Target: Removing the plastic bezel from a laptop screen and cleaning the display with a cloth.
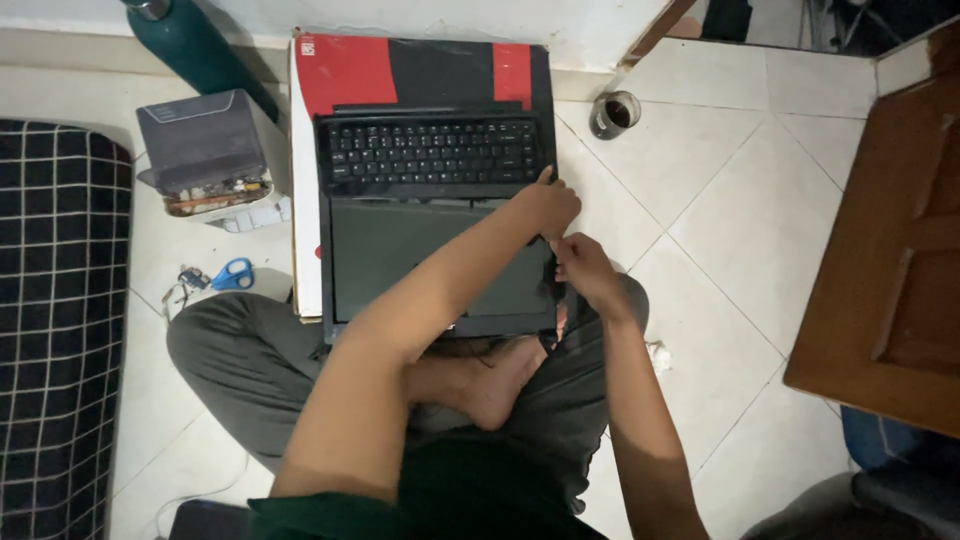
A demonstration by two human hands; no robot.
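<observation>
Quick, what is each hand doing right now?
Left hand: fingers on the laptop at its right hinge.
Right hand: pinching the screen's right edge.

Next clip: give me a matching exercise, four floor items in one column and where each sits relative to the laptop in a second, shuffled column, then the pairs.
Things:
1. scissors
2. cup
3. green bottle
4. wooden door

Places:
A. far right of the picture
B. floor left of the laptop, beside the knee
C. top left, leaning at the wall
D. right of the keyboard's top corner

Pairs: 1-B, 2-D, 3-C, 4-A
</observation>
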